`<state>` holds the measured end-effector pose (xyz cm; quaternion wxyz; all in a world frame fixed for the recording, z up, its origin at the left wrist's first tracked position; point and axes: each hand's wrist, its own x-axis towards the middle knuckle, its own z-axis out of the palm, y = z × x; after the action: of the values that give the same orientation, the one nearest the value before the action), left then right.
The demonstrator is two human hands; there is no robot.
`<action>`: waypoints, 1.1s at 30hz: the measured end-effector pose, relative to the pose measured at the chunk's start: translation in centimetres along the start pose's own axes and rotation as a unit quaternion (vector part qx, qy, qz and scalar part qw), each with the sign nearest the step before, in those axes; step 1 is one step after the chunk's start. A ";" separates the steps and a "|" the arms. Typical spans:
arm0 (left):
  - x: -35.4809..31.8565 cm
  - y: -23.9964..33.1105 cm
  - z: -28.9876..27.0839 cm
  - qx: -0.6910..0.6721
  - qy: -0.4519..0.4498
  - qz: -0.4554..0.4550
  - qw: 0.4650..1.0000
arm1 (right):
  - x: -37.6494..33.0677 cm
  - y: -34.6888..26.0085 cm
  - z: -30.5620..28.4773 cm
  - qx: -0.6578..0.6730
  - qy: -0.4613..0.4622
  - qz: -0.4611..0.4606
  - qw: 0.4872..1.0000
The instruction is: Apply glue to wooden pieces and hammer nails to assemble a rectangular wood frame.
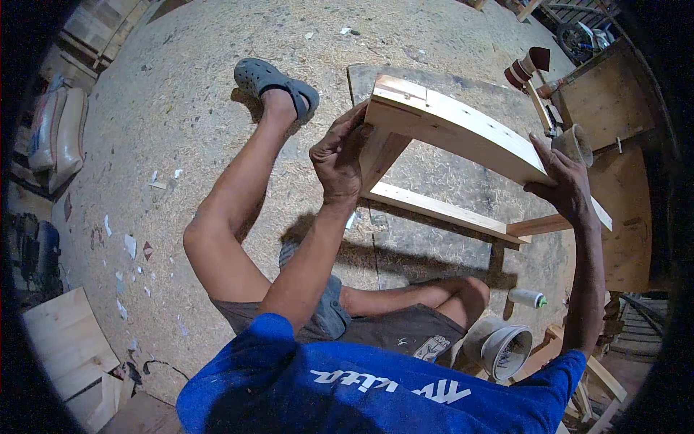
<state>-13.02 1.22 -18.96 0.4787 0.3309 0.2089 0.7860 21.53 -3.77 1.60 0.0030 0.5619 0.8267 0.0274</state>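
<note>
A rectangular frame of pale wooden boards (455, 124) is held up in front of me, its thick top rail tilted down to the right. My left hand (338, 158) is closed around the frame's left corner, thumb and fingers against the end board. Farther along, my right hand (564, 179) grips the same top rail near its right end. The frame's lower rail (441, 213) sits close to a dark flat board (470, 249) on the floor; whether it touches is hard to tell. Dark marks or holes dot the top rail.
Beside my bent knee lies a white bottle with a green tip (528, 297). White buckets (499, 349) lie at lower right among wood offcuts. Plywood sheets (607, 94) lean at the right. Full sacks (69, 137) stand at far left. Wood shavings and paper scraps litter the floor (173, 116).
</note>
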 end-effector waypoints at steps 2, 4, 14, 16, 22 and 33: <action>-0.1 -0.1 0.2 0.029 0.007 0.026 0.999 | 0.1 -0.1 -0.1 -0.001 -0.010 0.013 1.000; -0.1 -0.1 0.3 0.036 0.008 0.041 0.998 | 0.2 -0.2 -0.1 0.024 0.006 -0.009 1.000; -0.4 -0.5 0.7 0.024 0.001 0.111 0.994 | 0.1 -0.3 -0.3 0.024 -0.012 -0.008 1.000; -0.4 -0.6 0.6 0.063 0.022 0.076 0.995 | 0.1 -0.3 -0.3 0.020 0.004 -0.015 1.000; -0.4 -0.3 0.0 0.042 0.017 0.063 0.997 | 0.2 -0.4 -0.2 0.030 0.001 -0.027 0.999; 3.6 2.0 -0.7 0.039 -0.200 -0.108 0.973 | -1.1 -1.8 -0.5 -0.074 0.008 0.003 0.997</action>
<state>-15.92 3.50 -17.03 0.5796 0.4757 0.1740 0.6383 20.22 -5.45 1.95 0.0381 0.5623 0.8207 0.0934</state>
